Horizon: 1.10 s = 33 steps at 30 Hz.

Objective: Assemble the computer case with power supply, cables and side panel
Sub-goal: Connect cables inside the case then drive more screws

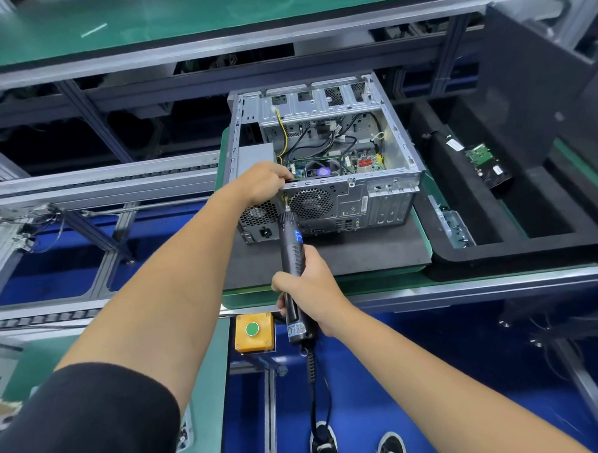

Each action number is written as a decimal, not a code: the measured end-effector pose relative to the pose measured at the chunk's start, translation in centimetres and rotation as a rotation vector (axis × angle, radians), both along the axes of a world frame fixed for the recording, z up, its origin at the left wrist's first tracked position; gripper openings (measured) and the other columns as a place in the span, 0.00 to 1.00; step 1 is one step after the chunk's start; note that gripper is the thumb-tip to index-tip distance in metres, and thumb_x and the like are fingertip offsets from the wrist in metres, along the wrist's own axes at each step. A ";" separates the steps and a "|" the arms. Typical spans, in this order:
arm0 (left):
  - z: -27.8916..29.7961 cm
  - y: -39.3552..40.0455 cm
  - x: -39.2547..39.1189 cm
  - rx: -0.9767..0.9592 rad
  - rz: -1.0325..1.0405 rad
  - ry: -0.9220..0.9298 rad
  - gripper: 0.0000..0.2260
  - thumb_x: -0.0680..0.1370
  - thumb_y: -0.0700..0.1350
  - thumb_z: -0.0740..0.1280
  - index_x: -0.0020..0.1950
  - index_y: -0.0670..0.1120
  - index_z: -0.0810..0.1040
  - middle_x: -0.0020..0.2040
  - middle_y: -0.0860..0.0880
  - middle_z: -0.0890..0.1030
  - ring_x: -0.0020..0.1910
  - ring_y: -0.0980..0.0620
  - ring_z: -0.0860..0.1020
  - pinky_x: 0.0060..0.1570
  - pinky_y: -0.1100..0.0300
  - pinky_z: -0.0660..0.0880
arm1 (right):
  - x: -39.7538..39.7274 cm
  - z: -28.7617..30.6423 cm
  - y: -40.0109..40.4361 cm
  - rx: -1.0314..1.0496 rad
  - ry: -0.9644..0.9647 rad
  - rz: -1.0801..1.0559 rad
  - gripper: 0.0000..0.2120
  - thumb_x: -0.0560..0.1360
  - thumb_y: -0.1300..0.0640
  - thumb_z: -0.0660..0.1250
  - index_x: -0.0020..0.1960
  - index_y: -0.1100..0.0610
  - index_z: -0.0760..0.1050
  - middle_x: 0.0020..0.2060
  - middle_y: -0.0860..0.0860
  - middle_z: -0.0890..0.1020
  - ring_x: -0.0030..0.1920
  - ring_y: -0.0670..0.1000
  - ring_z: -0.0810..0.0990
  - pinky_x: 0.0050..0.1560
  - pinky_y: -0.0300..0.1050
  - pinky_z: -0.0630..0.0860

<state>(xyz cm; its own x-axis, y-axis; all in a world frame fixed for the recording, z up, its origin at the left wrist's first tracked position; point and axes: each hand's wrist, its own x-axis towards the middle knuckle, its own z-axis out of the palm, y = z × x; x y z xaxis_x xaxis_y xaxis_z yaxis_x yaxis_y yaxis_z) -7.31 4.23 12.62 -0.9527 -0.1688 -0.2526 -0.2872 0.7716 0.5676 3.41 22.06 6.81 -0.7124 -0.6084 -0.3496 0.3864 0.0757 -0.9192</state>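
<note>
The case (325, 163) lies at the centre of the frame with its open side up and its rear panel facing the camera, which puts the rear screw holes within reach and leaves the inside exposed. The power supply (255, 159) sits in the case's left end, its fan grille and socket showing at the rear, so it seems to be seated and waiting to be fastened. Cables (307, 137) run loose across the board (336, 164) inside, not yet tidied.

The left hand (263, 181) rests on the top rear edge of the case where it meets the supply, fingers curled over the rim; this looks like bracing, so the case does not slide under the tool. Whether it also pinches a screw cannot be told.

The right hand (309, 287) is wrapped fully round the lower barrel of the driver (292, 257), whose tip meets the rear panel between the two fan grilles, probably at a supply screw. Its coiled cord hangs down toward the floor.

The case stands on a dark mat (360, 254) atop a green pallet (423, 200). At upper right the side panel (531, 79) leans upright, set aside until the inside is done. A foam tray (497, 252) to the right holds a drive (486, 163). A yellow button box (254, 332) sits below centre.
</note>
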 end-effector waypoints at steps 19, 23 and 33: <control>-0.2 -0.1 -0.1 -0.037 -0.030 0.019 0.17 0.79 0.33 0.55 0.63 0.40 0.77 0.64 0.41 0.76 0.61 0.45 0.73 0.58 0.59 0.67 | -0.9 0.0 0.0 0.124 0.130 -0.004 0.20 0.66 0.56 0.71 0.53 0.50 0.67 0.43 0.54 0.73 0.38 0.55 0.77 0.42 0.55 0.81; -0.1 -0.1 0.1 -0.050 -0.062 0.028 0.17 0.78 0.32 0.55 0.62 0.41 0.77 0.62 0.42 0.76 0.60 0.44 0.73 0.61 0.54 0.69 | -0.9 -0.1 0.0 0.141 0.133 -0.014 0.20 0.66 0.55 0.73 0.53 0.50 0.67 0.43 0.54 0.73 0.38 0.56 0.76 0.44 0.58 0.81; 0.9 -0.8 0.3 -0.064 -0.204 -0.063 0.14 0.77 0.34 0.61 0.63 0.41 0.75 0.57 0.43 0.77 0.56 0.42 0.75 0.59 0.49 0.71 | -1.1 0.2 0.1 0.147 0.128 0.001 0.17 0.67 0.54 0.71 0.52 0.51 0.68 0.44 0.55 0.74 0.37 0.55 0.78 0.43 0.58 0.82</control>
